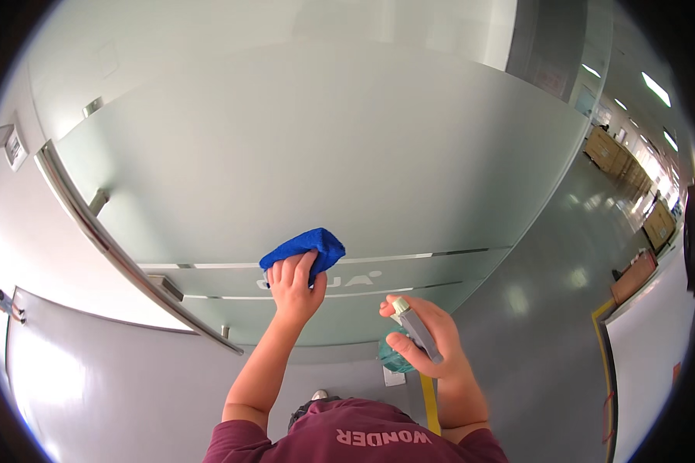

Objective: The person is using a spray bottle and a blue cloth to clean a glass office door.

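A folded blue cloth (307, 246) is pressed flat against a frosted glass door (324, 144) by my left hand (294, 289). The cloth partly covers lettering on a band of the glass between two striped lines. My right hand (428, 333) grips a spray bottle, its grey and pale green trigger head (418, 331) pointing toward the glass. Below the head, the bottle's teal see-through body (395, 354) is partly hidden by my fingers. The spray bottle is a little apart from the door, to the right of the cloth.
A long metal pull handle (98, 234) runs along the door's left side. On the right, a grey floor (533, 307) stretches toward wooden crates (617, 159). Yellow tape (430, 402) marks the floor near me. Another person (3, 298) is at the far left.
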The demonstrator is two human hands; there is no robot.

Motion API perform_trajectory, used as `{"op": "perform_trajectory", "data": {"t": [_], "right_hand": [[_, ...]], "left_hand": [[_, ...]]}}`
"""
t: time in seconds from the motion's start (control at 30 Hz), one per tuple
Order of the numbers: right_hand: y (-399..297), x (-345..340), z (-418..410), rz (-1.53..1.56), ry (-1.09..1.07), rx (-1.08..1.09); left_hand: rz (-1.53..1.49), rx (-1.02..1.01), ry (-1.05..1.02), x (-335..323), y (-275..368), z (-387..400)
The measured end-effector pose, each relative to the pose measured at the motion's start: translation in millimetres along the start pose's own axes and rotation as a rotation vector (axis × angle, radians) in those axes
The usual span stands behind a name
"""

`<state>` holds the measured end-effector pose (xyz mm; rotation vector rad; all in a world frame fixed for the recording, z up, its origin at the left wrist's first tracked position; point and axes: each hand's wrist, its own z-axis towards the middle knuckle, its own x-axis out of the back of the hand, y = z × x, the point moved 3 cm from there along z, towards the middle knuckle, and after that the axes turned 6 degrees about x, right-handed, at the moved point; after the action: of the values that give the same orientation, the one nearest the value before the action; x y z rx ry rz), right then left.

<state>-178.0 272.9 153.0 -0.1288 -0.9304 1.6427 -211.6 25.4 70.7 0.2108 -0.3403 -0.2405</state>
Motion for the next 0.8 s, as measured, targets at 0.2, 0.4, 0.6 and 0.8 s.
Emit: {"op": "perform_trajectory", "data": {"t": [0.2,0.4,0.6,0.8], "right_hand": [[-1,-17,10,0.283,0.125,-0.005],[-9,-23,37,0.287,0.261,0.056],[-24,-46,73,0.043,0.151,0.212],[-21,-64,95,0.092,0.091,0.212]], "left_hand": [[-0.001,-0.036,-0.082,6,-3,-1],[-0.016,-0.063,-0.115,4,-7,-2],[0.007,-0.060,-0.052,-2,-9,-10],[0.150,0.021,-0.198,-22,-31,-33]]}}
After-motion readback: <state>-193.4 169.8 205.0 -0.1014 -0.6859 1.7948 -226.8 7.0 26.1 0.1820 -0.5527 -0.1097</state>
